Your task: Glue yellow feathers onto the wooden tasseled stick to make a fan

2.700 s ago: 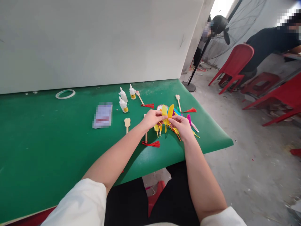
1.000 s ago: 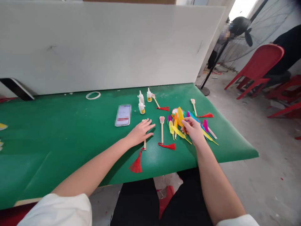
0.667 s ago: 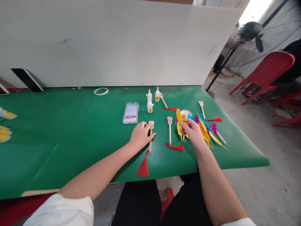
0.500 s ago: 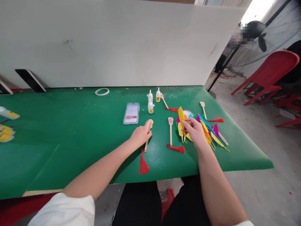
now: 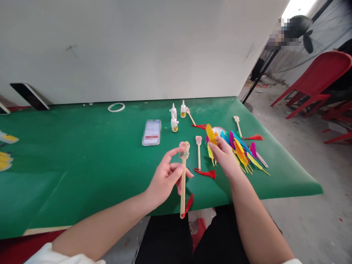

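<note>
My left hand (image 5: 167, 178) holds a wooden stick (image 5: 183, 183) upright above the table's front edge; its shaped top points up and a red tassel (image 5: 189, 204) hangs at its lower end. My right hand (image 5: 225, 156) pinches a yellow feather (image 5: 211, 134) and rests on a pile of coloured feathers (image 5: 243, 152). Another wooden stick with a red tassel (image 5: 199, 157) lies on the green table (image 5: 82, 157) between my hands.
Three small glue bottles (image 5: 174, 119), a phone (image 5: 152, 132) and a white ring (image 5: 116, 107) lie farther back. Two more tasselled sticks lie near the feathers. A white board stands behind the table. Red chairs (image 5: 310, 79) and a fan (image 5: 299, 33) are at the right.
My left hand has picked the wooden stick up off the table and lifted it toward me, tassel now hanging. My right hand stays on the feathers holding the yellow one.
</note>
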`<state>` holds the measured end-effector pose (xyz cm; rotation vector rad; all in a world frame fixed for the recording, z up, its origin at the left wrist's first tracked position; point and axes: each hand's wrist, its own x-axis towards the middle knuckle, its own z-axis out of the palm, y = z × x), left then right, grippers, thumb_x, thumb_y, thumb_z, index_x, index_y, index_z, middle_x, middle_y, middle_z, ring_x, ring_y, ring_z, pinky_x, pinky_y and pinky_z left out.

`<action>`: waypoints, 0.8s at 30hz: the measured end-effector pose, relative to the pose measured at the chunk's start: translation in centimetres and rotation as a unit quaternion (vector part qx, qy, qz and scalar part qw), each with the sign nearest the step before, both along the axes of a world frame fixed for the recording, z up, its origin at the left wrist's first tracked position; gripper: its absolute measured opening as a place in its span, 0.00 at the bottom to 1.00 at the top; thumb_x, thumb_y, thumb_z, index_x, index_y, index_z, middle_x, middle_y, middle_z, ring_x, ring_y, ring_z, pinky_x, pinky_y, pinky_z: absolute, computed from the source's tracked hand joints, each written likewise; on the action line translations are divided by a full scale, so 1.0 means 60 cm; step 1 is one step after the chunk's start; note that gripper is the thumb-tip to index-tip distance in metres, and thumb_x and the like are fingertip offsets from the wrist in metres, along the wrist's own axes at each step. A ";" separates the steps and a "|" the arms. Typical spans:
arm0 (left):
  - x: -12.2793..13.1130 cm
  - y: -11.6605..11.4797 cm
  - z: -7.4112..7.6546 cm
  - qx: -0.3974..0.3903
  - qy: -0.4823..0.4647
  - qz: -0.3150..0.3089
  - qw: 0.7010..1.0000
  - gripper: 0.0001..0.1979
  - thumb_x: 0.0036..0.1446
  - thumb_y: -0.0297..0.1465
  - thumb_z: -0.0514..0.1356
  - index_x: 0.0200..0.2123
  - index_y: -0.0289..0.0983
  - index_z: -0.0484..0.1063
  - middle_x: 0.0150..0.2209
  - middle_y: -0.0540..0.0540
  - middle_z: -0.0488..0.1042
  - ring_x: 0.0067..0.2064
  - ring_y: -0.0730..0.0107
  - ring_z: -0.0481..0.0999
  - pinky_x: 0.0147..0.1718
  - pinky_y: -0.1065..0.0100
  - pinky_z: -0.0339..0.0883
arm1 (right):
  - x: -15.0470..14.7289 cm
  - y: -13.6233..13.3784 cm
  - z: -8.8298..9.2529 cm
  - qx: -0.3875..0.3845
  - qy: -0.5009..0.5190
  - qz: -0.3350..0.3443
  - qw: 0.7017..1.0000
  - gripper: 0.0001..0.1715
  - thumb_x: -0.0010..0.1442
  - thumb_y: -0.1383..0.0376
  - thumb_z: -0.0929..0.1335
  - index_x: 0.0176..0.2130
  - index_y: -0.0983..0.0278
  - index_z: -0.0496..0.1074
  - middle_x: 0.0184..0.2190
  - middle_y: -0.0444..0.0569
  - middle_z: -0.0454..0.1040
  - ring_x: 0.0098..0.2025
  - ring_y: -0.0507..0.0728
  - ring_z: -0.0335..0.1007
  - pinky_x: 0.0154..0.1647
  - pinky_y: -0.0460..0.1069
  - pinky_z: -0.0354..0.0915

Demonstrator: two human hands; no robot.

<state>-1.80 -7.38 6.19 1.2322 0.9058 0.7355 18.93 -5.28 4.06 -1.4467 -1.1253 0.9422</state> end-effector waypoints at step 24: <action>-0.008 0.071 -0.085 0.026 0.034 0.016 0.999 0.22 0.55 0.46 0.53 0.35 0.32 0.73 0.16 0.54 0.60 0.16 0.81 0.58 0.16 0.76 0.50 | -0.088 -0.031 -0.033 -0.084 -0.164 0.249 0.951 0.25 0.58 0.50 0.59 0.23 0.64 0.71 0.17 0.42 0.66 0.20 0.49 0.59 0.24 0.44 0.54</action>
